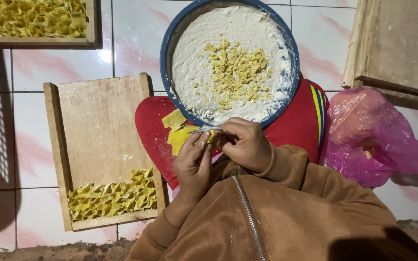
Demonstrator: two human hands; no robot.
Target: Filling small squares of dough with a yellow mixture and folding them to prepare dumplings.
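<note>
My left hand and my right hand meet just below the blue round bowl, pinching a small yellow dough piece between the fingertips. A thin metal tool lies across the fingers. Yellow dough squares rest on the red cloth beside my left hand. The bowl holds white filling with yellow scraps on top. Brown sleeves and a zipped jacket cover my arms.
A wooden tray at the left holds rows of folded yellow dumplings at its near end. Another full tray sits top left. A pink plastic bag and wooden boards lie at the right on the tiled floor.
</note>
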